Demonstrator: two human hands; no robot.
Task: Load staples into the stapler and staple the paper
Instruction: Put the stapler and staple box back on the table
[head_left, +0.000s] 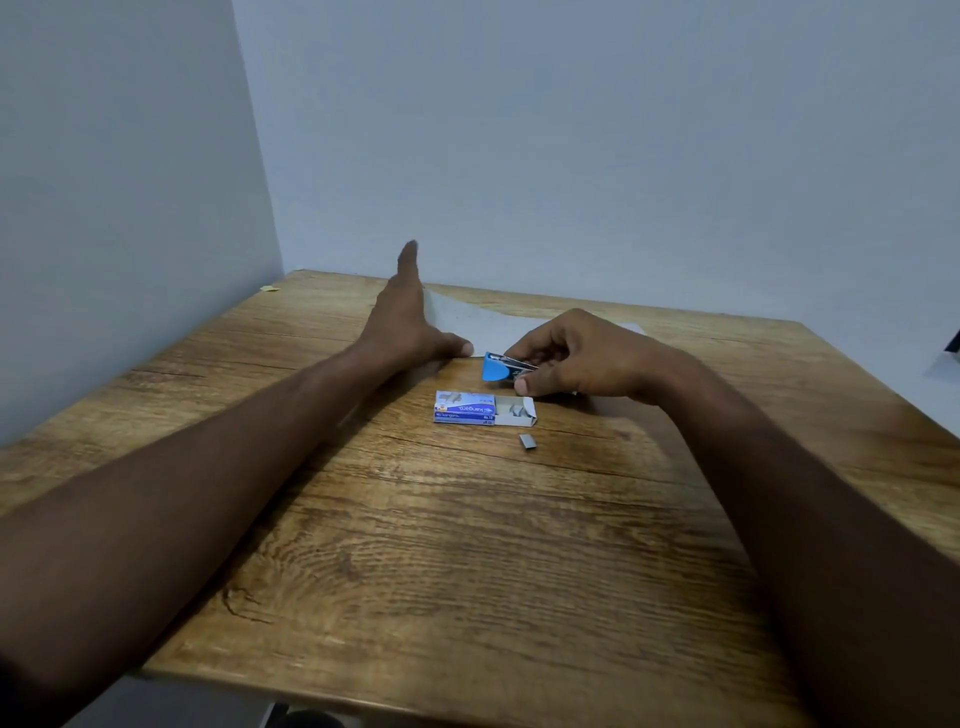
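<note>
My right hand (576, 358) grips a small blue stapler (496, 368) just above the table, its blue end pointing left. A white sheet of paper (483, 323) lies behind both hands; its left edge curls upward. My left hand (410, 317) is stretched out at that edge, fingers extended and thumb resting on the sheet. In front of the stapler lies a blue and white staple box (483, 408), its tray slid out to the right with staples showing inside. A short loose strip of staples (528, 441) rests on the wood just in front of the box.
Everything sits on a wooden table (415, 545) pushed into a corner of pale walls. A small yellow scrap (271, 288) lies at the far left corner. A dark object (953, 340) shows at the right edge of the view.
</note>
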